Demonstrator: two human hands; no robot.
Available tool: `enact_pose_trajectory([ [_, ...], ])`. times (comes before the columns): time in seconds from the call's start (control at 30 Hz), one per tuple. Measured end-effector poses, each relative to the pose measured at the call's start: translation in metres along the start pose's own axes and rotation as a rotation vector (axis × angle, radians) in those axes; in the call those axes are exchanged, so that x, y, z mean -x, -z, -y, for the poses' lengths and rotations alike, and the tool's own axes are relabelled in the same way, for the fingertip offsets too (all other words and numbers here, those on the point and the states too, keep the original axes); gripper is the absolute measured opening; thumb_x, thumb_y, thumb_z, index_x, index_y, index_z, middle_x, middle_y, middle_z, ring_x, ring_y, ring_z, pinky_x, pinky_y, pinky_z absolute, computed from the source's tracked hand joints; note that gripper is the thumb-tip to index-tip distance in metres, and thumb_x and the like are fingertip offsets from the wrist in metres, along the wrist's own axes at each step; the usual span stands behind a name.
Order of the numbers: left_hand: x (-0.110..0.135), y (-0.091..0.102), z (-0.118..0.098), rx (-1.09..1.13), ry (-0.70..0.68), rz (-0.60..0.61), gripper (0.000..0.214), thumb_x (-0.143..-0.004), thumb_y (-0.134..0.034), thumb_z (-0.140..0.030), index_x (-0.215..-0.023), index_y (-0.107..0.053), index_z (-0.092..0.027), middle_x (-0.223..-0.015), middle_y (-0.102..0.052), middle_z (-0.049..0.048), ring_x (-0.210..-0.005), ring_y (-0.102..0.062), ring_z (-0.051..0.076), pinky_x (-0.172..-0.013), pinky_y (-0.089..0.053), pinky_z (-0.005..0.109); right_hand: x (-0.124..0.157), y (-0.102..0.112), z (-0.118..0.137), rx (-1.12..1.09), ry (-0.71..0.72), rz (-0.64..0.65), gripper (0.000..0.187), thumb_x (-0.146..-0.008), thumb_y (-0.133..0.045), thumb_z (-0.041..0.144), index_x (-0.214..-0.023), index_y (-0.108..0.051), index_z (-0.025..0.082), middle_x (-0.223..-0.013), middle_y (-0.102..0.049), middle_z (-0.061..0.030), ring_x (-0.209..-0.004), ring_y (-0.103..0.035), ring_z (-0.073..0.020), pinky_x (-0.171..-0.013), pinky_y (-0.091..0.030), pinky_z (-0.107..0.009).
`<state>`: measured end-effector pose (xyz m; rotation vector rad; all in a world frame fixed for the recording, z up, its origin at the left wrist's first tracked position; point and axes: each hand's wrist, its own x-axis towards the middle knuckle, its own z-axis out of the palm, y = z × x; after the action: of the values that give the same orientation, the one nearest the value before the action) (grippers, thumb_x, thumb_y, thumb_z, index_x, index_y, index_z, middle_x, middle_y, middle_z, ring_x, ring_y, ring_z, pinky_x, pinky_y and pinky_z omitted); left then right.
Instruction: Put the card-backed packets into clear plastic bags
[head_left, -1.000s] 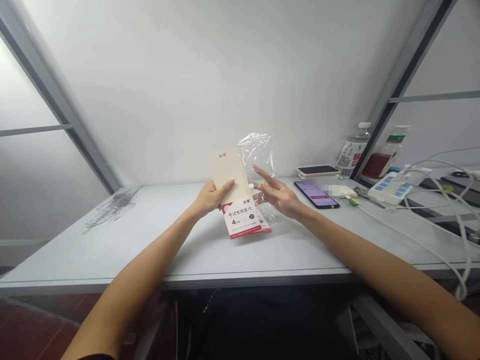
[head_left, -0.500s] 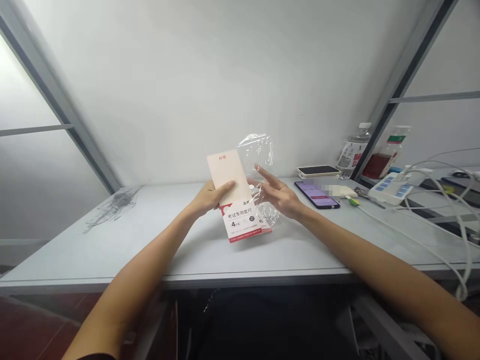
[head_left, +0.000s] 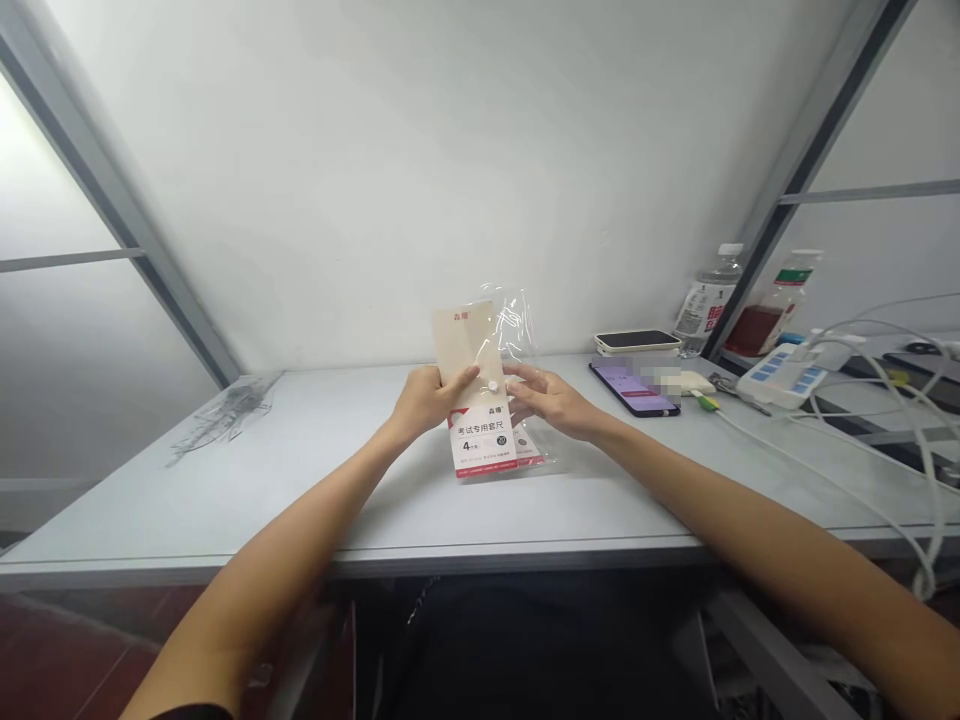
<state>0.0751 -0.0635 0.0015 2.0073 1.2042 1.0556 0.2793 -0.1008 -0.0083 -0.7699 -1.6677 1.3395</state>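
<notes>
Since the earlier view, the right hand (head_left: 546, 395) has drawn its spread fingers together against the clear plastic sleeve (head_left: 517, 325), grip unclear. The left hand (head_left: 429, 398) pinches the cream-and-red paper ruler-set packet (head_left: 480, 445) upright above the pale grey desk (head_left: 225, 500).

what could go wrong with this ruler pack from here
The left hand holds the card-packed ruler set on one side only, so it might slip and drop onto the table. The right hand is at the white snap button of the thin clear plastic pouch, and a hard pull could tear the plastic. A sudden sideways move could also knock the nearby phone.
</notes>
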Motion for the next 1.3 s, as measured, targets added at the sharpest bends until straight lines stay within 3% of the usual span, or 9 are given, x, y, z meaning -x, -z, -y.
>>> enact_pose_trajectory([
  [0.23,0.010,-0.010,-0.014,-0.092,-0.074,-0.240,0.051,-0.076,-0.044,-0.061,-0.051,-0.038,-0.017,-0.049,-0.040,-0.0022,-0.046,-0.034,0.007,-0.042,-0.023,0.023,0.000,-0.005,-0.002,0.078,-0.022,0.052,0.034,-0.080,-0.056,0.045,-0.099,-0.061,0.017,-0.084,-0.067,-0.0041,-0.073,-0.064,-0.0162,-0.059,-0.053,-0.028],
  [0.43,0.013,-0.010,-0.016,-0.055,-0.151,-0.269,0.049,-0.084,-0.033,-0.058,-0.056,-0.034,-0.018,-0.050,-0.034,-0.0038,-0.047,-0.030,0.008,-0.044,-0.023,0.023,-0.001,-0.010,-0.006,0.093,-0.011,0.080,0.032,-0.079,-0.058,0.045,-0.087,-0.063,0.014,-0.079,-0.066,-0.0048,-0.070,-0.063,-0.0149,-0.057,-0.049,-0.024],
  [0.57,0.012,-0.011,-0.014,0.063,-0.224,-0.257,0.045,-0.085,-0.035,-0.056,-0.060,-0.035,-0.018,-0.053,-0.035,-0.0043,-0.048,-0.031,0.007,-0.045,-0.025,0.022,0.000,-0.011,-0.002,0.094,-0.008,0.043,0.033,-0.078,-0.060,0.044,-0.089,-0.064,0.013,-0.080,-0.067,-0.0052,-0.070,-0.063,-0.0155,-0.057,-0.049,-0.025],
  [0.63,0.009,-0.009,-0.013,0.236,-0.223,-0.178,0.038,-0.084,-0.041,-0.053,-0.069,-0.039,-0.018,-0.056,-0.039,-0.0050,-0.047,-0.034,0.006,-0.044,-0.027,0.021,0.001,-0.009,0.000,0.090,0.013,0.007,0.032,-0.078,-0.060,0.043,-0.088,-0.065,0.013,-0.079,-0.067,-0.0051,-0.068,-0.062,-0.0151,-0.056,-0.049,-0.025],
  [0.73,0.005,-0.002,-0.010,0.472,-0.146,0.159,0.032,-0.082,-0.047,-0.050,-0.085,-0.046,-0.018,-0.059,-0.047,-0.0045,-0.044,-0.041,0.006,-0.040,-0.029,0.020,0.002,-0.005,0.002,0.033,0.060,-0.040,0.031,-0.077,-0.062,0.042,-0.089,-0.065,0.014,-0.078,-0.067,-0.0048,-0.069,-0.062,-0.0153,-0.059,-0.050,-0.027],
  [0.8,0.004,0.003,-0.008,0.529,-0.087,0.406,0.033,-0.081,-0.050,-0.048,-0.082,-0.051,-0.015,-0.061,-0.052,-0.0016,-0.046,-0.045,0.007,-0.041,-0.032,0.021,0.002,-0.002,0.002,-0.011,0.074,-0.051,0.031,-0.076,-0.062,0.042,-0.090,-0.065,0.014,-0.079,-0.068,-0.0055,-0.072,-0.064,-0.0169,-0.062,-0.051,-0.028],
  [0.9,0.003,0.007,-0.005,0.542,-0.027,0.567,0.033,-0.078,-0.056,-0.044,-0.071,-0.058,-0.012,-0.065,-0.057,0.0026,-0.053,-0.049,0.007,-0.046,-0.038,0.022,0.003,0.000,0.001,0.004,0.065,-0.040,0.030,-0.076,-0.063,0.041,-0.088,-0.066,0.014,-0.081,-0.069,-0.0064,-0.075,-0.065,-0.0186,-0.065,-0.051,-0.031],
  [1.03,0.001,0.004,-0.002,0.508,0.015,0.520,0.030,-0.072,-0.064,-0.040,-0.066,-0.063,-0.011,-0.062,-0.059,0.0023,-0.052,-0.049,0.006,-0.050,-0.040,0.023,0.002,0.001,0.001,0.042,0.052,-0.004,0.034,-0.075,-0.064,0.039,-0.099,-0.065,0.015,-0.089,-0.069,-0.0070,-0.079,-0.065,-0.0196,-0.070,-0.052,-0.033],
  [1.3,-0.003,-0.008,0.002,0.513,0.071,0.272,0.032,-0.062,-0.073,-0.037,-0.053,-0.056,-0.012,-0.049,-0.052,-0.0011,-0.046,-0.048,0.007,-0.047,-0.037,0.023,0.002,0.001,0.001,0.104,0.061,0.036,0.040,-0.077,-0.062,0.042,-0.105,-0.065,0.016,-0.096,-0.069,-0.0086,-0.087,-0.065,-0.0221,-0.074,-0.051,-0.033],
])
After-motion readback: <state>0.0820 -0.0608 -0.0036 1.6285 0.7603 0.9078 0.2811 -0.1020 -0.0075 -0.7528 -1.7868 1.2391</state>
